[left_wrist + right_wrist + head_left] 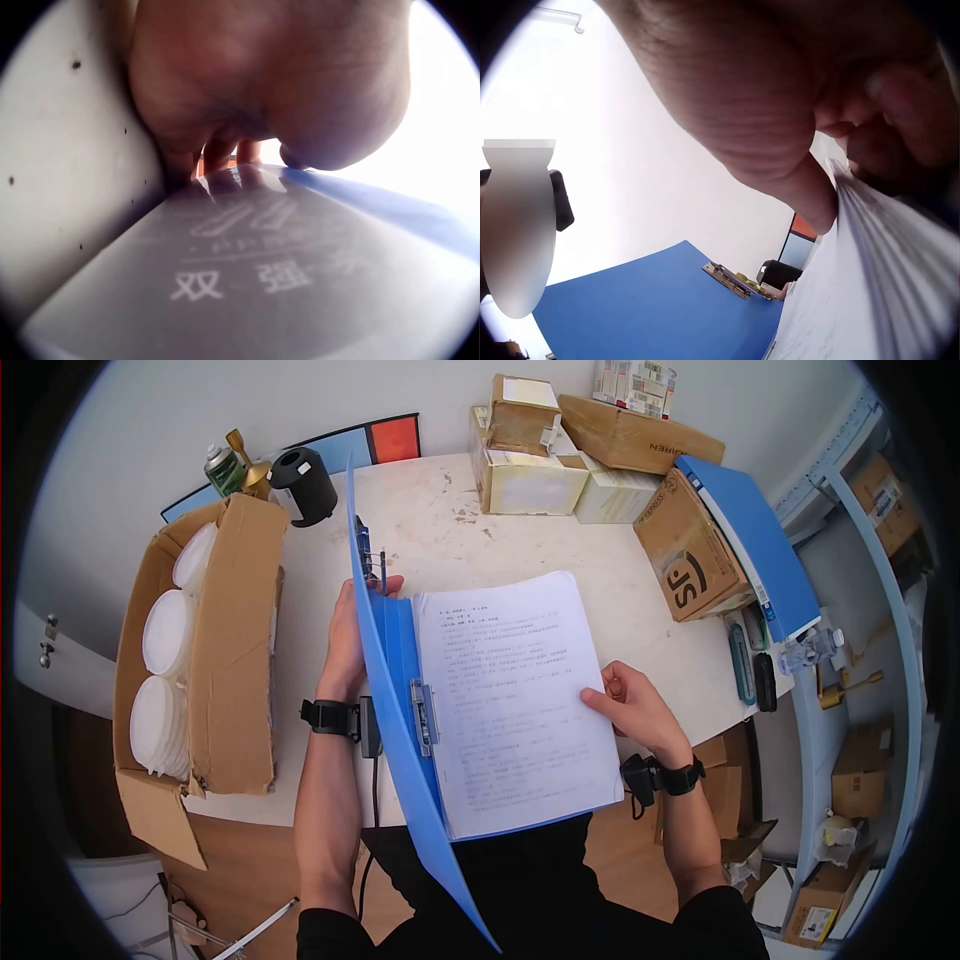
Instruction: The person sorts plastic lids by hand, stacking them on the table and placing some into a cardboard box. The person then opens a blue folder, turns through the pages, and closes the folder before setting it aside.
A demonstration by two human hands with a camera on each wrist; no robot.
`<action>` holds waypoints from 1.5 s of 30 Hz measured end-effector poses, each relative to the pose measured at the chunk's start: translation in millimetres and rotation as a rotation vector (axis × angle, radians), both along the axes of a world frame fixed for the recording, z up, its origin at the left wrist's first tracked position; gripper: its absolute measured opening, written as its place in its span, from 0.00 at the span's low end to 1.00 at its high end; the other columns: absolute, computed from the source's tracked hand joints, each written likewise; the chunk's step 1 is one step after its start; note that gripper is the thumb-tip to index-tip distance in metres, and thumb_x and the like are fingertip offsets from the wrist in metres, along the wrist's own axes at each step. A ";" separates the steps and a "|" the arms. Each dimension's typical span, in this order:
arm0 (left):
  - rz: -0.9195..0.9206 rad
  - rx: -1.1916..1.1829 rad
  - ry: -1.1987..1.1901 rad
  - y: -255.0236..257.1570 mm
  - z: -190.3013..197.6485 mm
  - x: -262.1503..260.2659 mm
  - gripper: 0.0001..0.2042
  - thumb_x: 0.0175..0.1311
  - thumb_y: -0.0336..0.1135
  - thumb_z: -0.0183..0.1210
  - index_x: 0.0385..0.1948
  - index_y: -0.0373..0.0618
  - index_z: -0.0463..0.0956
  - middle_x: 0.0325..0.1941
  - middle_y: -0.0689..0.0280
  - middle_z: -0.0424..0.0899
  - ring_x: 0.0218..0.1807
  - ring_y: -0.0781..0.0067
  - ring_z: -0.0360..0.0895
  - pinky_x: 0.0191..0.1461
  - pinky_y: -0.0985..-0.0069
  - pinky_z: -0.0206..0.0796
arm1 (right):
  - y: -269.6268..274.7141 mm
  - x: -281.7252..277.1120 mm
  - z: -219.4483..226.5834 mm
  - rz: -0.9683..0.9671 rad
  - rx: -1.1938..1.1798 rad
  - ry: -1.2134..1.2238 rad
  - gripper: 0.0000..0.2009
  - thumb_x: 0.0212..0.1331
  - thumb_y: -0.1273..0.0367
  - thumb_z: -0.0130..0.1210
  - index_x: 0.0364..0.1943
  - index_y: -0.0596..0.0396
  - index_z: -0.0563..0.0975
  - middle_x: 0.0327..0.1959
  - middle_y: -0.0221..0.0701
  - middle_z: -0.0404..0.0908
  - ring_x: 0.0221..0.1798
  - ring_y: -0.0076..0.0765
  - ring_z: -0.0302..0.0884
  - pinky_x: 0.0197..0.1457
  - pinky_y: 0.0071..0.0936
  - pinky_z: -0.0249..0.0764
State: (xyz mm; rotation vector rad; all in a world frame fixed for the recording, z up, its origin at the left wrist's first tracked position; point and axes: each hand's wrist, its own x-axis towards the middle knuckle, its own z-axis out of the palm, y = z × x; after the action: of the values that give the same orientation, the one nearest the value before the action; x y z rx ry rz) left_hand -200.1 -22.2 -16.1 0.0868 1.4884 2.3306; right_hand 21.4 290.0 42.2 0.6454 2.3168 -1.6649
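A blue lever-clip folder [385, 660] stands spread apart above the front of the table, its left cover nearly upright. Printed sheets [515, 710] lie in a stack on its right side, beside a metal clip [424, 715]; another clip [370, 555] is on the upright cover. My left hand [343, 640] grips the folder from its left, around the spine [247, 247], with fingertips showing past the cover. With the thumb on top and curled fingers at the edge, my right hand [640, 710] pinches the sheets' right edge. In the right wrist view the page edges [877, 262] fan slightly apart.
On the left is a cardboard box [235, 650] of white round lids, with a black cylinder [303, 487] behind it. Several cartons [530, 480] stand at the back. A cardboard box [690, 550] with a blue binder [750, 530] leaning on it is at right, near shelving [885, 560].
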 end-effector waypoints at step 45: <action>0.067 -0.138 0.198 -59.3 45.7 49.3 0.22 0.83 0.40 0.44 0.73 0.41 0.66 0.75 0.56 0.70 0.75 0.64 0.67 0.78 0.67 0.59 | 140.3 41.2 -3.3 -0.014 0.214 0.086 0.10 0.73 0.67 0.58 0.36 0.52 0.69 0.21 0.21 0.73 0.18 0.16 0.68 0.20 0.19 0.63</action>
State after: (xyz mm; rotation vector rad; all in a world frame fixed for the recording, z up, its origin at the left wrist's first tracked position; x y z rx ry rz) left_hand -150.8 -81.5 29.6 0.2408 1.7677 2.3194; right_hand 62.6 430.3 38.9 0.6425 2.5811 -1.4907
